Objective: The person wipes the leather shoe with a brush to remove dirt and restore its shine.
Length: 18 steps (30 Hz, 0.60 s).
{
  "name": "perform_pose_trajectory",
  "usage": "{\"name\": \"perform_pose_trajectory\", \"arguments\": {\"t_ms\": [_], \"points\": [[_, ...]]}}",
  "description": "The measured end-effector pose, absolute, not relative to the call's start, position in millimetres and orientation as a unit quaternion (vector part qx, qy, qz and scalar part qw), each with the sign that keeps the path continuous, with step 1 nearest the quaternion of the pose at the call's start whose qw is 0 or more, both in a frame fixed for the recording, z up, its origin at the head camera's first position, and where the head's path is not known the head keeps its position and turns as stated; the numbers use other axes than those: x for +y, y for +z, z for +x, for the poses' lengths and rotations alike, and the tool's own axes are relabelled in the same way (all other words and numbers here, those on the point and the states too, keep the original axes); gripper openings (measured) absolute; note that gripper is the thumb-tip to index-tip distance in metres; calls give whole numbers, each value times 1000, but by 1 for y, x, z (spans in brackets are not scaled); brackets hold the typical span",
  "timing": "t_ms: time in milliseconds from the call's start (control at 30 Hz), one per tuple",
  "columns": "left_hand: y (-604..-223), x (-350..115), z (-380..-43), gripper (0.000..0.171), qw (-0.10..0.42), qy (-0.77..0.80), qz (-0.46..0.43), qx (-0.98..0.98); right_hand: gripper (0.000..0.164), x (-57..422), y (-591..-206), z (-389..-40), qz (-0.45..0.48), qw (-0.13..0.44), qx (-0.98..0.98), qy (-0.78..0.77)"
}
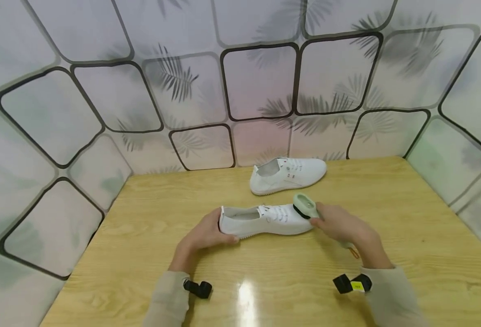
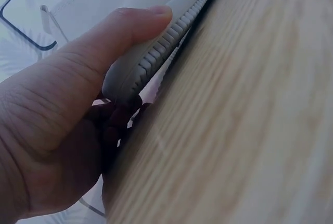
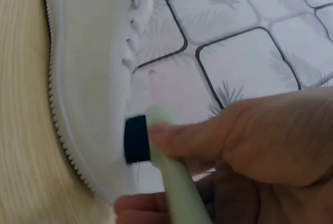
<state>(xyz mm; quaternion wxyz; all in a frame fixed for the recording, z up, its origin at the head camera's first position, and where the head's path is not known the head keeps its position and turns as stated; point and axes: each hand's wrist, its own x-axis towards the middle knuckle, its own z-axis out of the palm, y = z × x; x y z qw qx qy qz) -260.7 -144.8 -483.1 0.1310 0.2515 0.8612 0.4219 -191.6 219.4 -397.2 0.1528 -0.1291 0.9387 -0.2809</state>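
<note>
A white lace-up shoe (image 1: 281,222) lies on its sole across the table, toe to the right. My left hand (image 1: 209,231) grips it round the heel; in the left wrist view the thumb (image 2: 140,23) presses on its side just above the ridged sole. My right hand (image 1: 340,222) holds a pale green brush (image 1: 304,205) with dark bristles. Those bristles (image 3: 137,139) touch the top of the shoe's toe in the right wrist view. The fingers under the handle are partly hidden there. Behind stands a second white shoe (image 1: 289,175), touched by neither hand.
The light wooden table (image 1: 142,254) runs back to a wall covering (image 1: 261,81) with dark outlines and leaf prints. More of this covering stands at the left and right sides. A small orange loop (image 1: 353,253) hangs below the right hand.
</note>
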Motion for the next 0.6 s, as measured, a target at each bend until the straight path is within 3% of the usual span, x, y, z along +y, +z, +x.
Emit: {"name": "perform_pose_trajectory", "arguments": {"t_ms": [67, 133, 267, 400, 600], "points": [[-483, -145, -262, 82, 135, 419, 253, 861, 38, 218, -394, -190, -128, 179, 929, -298], [-483, -145, -263, 82, 141, 421, 255, 859, 26, 222, -391, -188, -122, 199, 924, -302], [-481, -146, -262, 80, 148, 429, 252, 855, 18, 235, -392, -188, -102, 182, 943, -259], [-480, -148, -261, 75, 146, 431, 246, 856, 22, 224, -396, -194, -91, 153, 954, -240], [-480, -146, -261, 71, 148, 426, 240, 859, 23, 209, -392, -188, -145, 168, 940, -258]]}}
